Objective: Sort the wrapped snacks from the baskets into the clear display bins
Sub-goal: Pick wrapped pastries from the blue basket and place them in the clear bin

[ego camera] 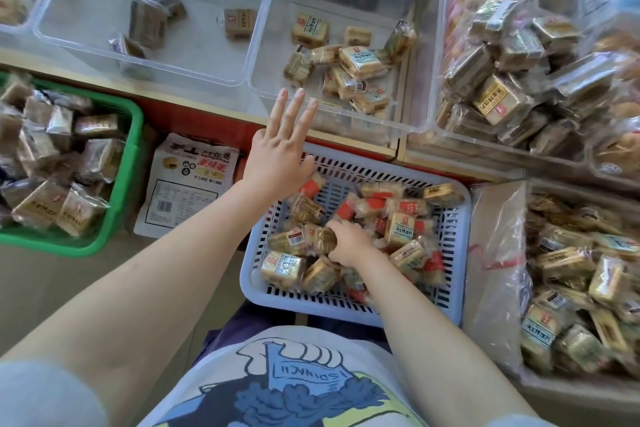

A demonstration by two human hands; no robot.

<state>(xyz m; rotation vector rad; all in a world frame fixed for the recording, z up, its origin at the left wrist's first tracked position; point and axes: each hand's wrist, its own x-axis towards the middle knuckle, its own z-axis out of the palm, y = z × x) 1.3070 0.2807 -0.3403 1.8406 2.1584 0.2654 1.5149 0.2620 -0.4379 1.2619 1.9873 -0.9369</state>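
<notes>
Left hand [277, 152]: released, fingers straight and spread, held over the far rim of the lavender basket [450, 288], fingertips pointing toward the middle clear bin [263, 55]; it holds nothing. Right hand [348, 243]: down in the basket, fingers curled around a wrapped snack [323, 239] in the pile. The snack's long axis cannot be told

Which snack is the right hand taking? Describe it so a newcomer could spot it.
Find the pale blue slotted basket at bottom centre. The right hand grips a tan wrapped snack there, the only one with fingers curled round it.
</notes>
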